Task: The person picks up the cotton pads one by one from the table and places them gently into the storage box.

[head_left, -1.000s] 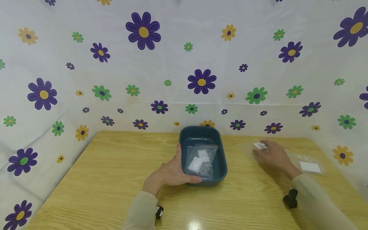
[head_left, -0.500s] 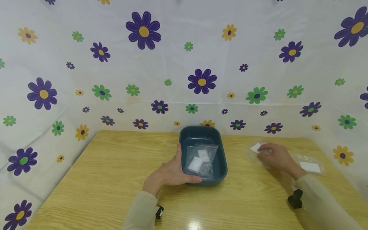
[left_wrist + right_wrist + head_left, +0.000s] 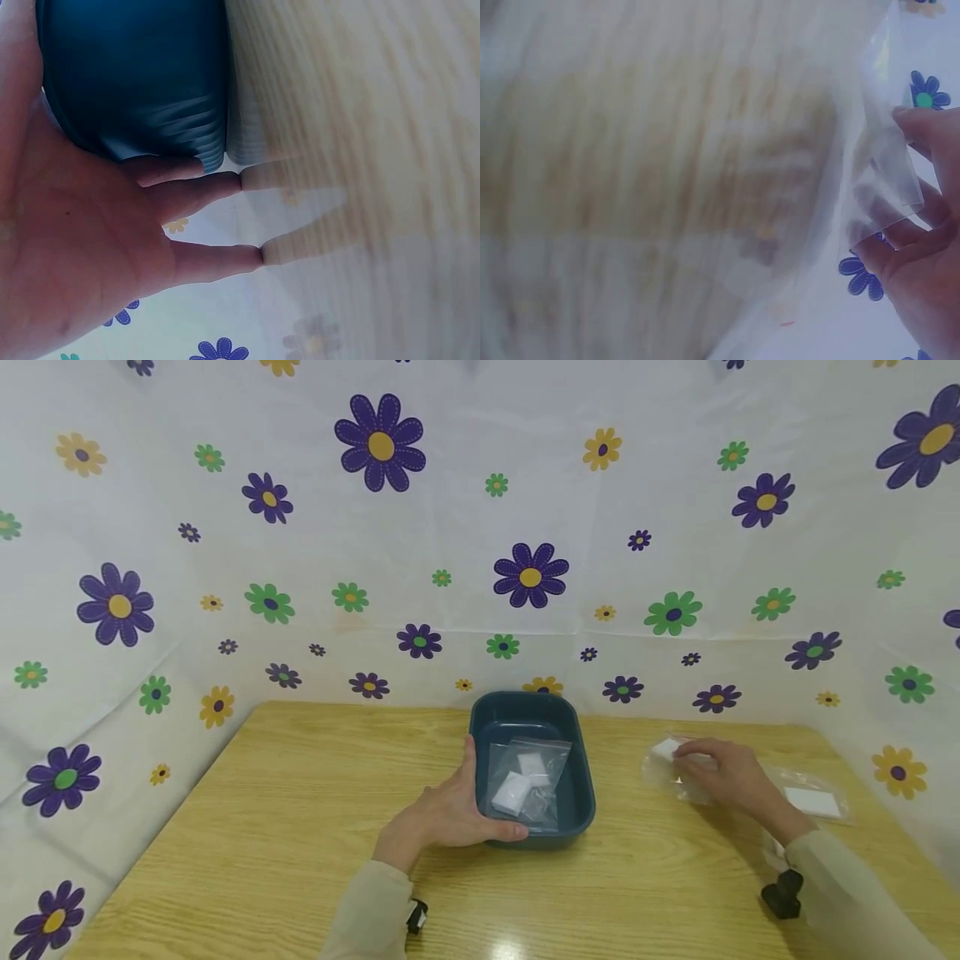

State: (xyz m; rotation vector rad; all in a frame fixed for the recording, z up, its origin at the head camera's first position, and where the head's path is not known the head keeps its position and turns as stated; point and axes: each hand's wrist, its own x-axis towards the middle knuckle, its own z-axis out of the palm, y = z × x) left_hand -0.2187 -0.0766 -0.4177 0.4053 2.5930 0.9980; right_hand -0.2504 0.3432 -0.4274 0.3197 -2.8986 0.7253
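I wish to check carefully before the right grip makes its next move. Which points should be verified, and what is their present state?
1. Left grip on the blue tub: ok, touching its left side and near rim.
2. Right grip on the held bag: ok, it is pinched.
3. White piece inside the held bag: ok.
4. Held bag above the blue tub: not ok, it is to the tub's right.
5. Held bag sealed: cannot tell.

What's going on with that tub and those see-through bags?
A person's left hand rests against a dark teal tub on the wooden table. The right hand pinches a clear plastic bag with a white piece inside, off to the tub's right. Another bag with a white block lies farther right. Bagged white pieces lie in the tub.
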